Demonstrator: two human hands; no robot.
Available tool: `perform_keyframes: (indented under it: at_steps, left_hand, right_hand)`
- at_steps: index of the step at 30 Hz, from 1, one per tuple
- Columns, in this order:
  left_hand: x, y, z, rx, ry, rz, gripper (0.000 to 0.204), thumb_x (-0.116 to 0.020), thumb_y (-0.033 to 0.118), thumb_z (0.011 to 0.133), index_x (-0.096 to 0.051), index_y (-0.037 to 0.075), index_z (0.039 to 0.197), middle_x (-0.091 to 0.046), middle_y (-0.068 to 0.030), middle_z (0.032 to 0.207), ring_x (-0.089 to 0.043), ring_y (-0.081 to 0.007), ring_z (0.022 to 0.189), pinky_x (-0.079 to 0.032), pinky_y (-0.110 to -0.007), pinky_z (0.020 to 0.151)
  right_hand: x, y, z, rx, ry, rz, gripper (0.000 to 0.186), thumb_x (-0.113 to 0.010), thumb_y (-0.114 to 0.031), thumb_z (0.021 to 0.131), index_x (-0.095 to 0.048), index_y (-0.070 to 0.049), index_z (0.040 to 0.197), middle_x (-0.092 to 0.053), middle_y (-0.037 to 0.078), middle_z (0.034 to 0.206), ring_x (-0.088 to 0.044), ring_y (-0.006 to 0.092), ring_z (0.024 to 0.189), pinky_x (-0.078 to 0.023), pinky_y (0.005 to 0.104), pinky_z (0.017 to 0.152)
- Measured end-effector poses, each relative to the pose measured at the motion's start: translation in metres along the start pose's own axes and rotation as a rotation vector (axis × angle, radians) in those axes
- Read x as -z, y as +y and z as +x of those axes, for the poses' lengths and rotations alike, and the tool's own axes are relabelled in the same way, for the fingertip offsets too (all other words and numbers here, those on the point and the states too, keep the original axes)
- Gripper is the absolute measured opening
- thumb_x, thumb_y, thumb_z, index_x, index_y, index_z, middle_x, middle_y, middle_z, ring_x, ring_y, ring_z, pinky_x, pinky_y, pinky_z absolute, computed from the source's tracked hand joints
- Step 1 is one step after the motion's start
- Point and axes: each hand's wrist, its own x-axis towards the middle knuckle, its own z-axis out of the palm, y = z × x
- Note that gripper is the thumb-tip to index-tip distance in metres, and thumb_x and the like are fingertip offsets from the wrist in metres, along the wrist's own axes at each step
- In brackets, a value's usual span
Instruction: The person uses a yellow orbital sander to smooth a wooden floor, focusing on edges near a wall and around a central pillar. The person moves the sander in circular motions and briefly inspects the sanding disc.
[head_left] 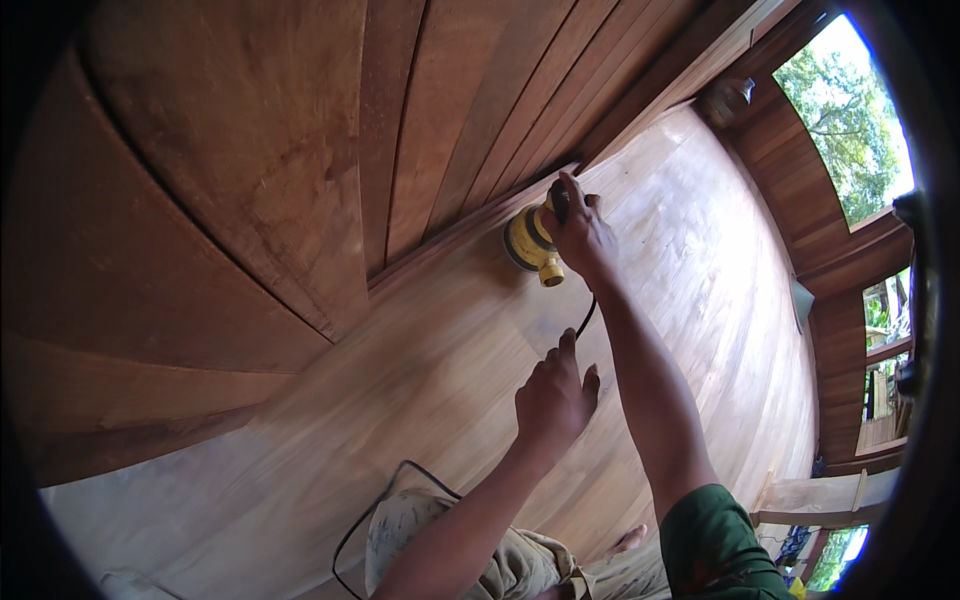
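A yellow and black random orbital sander (526, 240) rests on the pale wooden floor (420, 370), close against the base of the plank wall. My right hand (582, 238) is wrapped over its top and grips it. From the sander a black power cord (590, 314) runs back toward me. My left hand (556, 398) is closed at that cord, a short way behind the tool; the part inside the fingers is hidden. The sander's yellow dust port (551, 274) points back toward my left hand.
Brown plank wall (480, 110) rises along the floor's left side. A loop of black cord (350, 540) lies beside my bent knee (400, 525). Far right, a wooden wall (790, 165) holds window openings; a rounded object (728, 100) sits in the far corner.
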Motion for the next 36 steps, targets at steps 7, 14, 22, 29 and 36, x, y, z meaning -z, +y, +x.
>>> perform_keyframes:
  at_steps: [7, 14, 22, 29, 36]
  left_hand:
    - [-0.001, 0.011, -0.005, 0.011, -0.199, -0.039, 0.09, -0.069, 0.041, 0.103, -0.026, -0.001, 0.17, -0.078, -0.0234, 0.106, -0.079, -0.0408, 0.08, -0.064, -0.054, 0.071]
    - [0.005, 0.019, -0.007, 0.064, -0.416, -0.031, 0.087, -0.066, 0.042, 0.106, -0.024, 0.002, 0.172, -0.079, -0.0242, 0.097, -0.078, -0.0438, 0.086, -0.062, -0.057, 0.079]
    - [-0.011, 0.01, -0.007, 0.058, -0.512, -0.074, 0.074, -0.066, 0.043, 0.107, -0.042, 0.001, 0.163, -0.081, -0.0156, 0.097, -0.08, -0.0375, 0.088, -0.062, -0.053, 0.083]
    - [-0.014, 0.018, -0.006, 0.108, -0.61, -0.07, 0.07, -0.065, 0.044, 0.107, -0.045, 0.002, 0.16, -0.081, -0.0117, 0.094, -0.079, -0.0353, 0.087, -0.061, -0.052, 0.084]
    - [-0.024, 0.014, -0.006, 0.202, -0.574, -0.101, 0.053, -0.065, 0.046, 0.107, -0.055, 0.012, 0.147, -0.079, -0.0078, 0.086, -0.079, -0.0317, 0.082, -0.06, -0.049, 0.079]
  right_hand:
    - [-0.001, 0.035, 0.045, -0.017, 0.018, -0.031, 0.079, -0.067, -0.053, 0.101, -0.036, -0.033, 0.17, -0.063, 0.03, 0.139, -0.069, 0.0537, 0.122, -0.057, 0.0585, 0.103]
    - [-0.007, 0.076, 0.085, -0.066, 0.057, -0.022, 0.077, -0.067, -0.056, 0.099, -0.039, -0.036, 0.168, -0.061, 0.032, 0.142, -0.069, 0.055, 0.123, -0.056, 0.0601, 0.104]
    - [-0.006, 0.125, 0.116, -0.195, 0.099, -0.02, 0.077, -0.065, -0.057, 0.101, -0.039, -0.033, 0.168, -0.06, 0.037, 0.142, -0.068, 0.0559, 0.123, -0.055, 0.0597, 0.107]
    - [-0.005, 0.161, 0.148, -0.207, 0.108, -0.069, 0.087, -0.066, -0.059, 0.099, -0.034, -0.025, 0.172, -0.057, 0.036, 0.15, -0.067, 0.0554, 0.128, -0.054, 0.0583, 0.11]
    - [0.003, 0.17, 0.17, -0.34, 0.082, -0.08, 0.09, -0.067, -0.059, 0.099, -0.034, -0.016, 0.171, -0.053, 0.034, 0.157, -0.065, 0.0511, 0.135, -0.053, 0.0562, 0.114]
